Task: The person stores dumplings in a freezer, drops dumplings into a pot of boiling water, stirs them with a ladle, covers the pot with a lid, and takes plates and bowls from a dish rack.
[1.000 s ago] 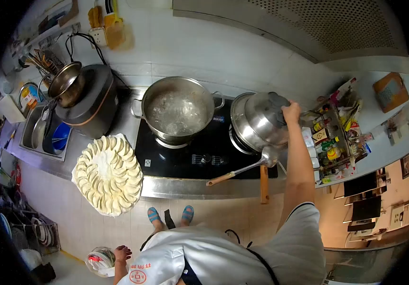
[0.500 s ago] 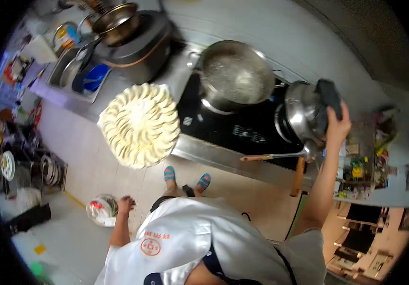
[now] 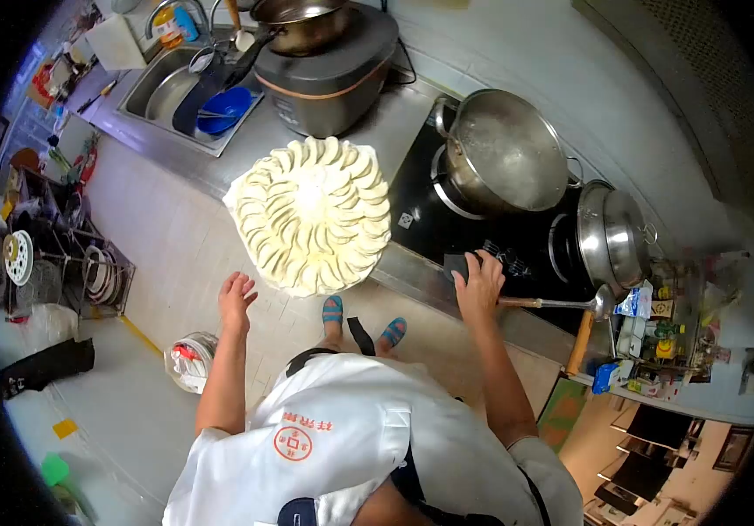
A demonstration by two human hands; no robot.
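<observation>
My right hand (image 3: 479, 285) is over the front edge of the black stove, its fingers closed on a dark grey pad-like object (image 3: 456, 264) whose exact kind I cannot make out. Just beside this hand begins the handle of a ladle (image 3: 603, 303), which lies across the stove's front right. My left hand (image 3: 236, 302) is in the air, fingers apart and holding nothing. Close to it is a round spread of dumplings (image 3: 311, 215) arranged in rings on a white-dusted base at the counter edge. A steel pot (image 3: 510, 149) of cloudy, steaming liquid stands on the back burner.
Stacked steel pots or bowls (image 3: 609, 232) stand on the right burner. Left of the stove are a dark rice cooker (image 3: 329, 79) with a pan (image 3: 300, 35) on top, and a sink (image 3: 145, 83) holding a blue bowl (image 3: 226, 107). A bin (image 3: 191, 361) stands on the floor.
My right hand has come away from the steel pots at the right, bringing the dark pad-like object to the stove's front edge. My left hand has risen towards the dumplings. The view has shifted.
</observation>
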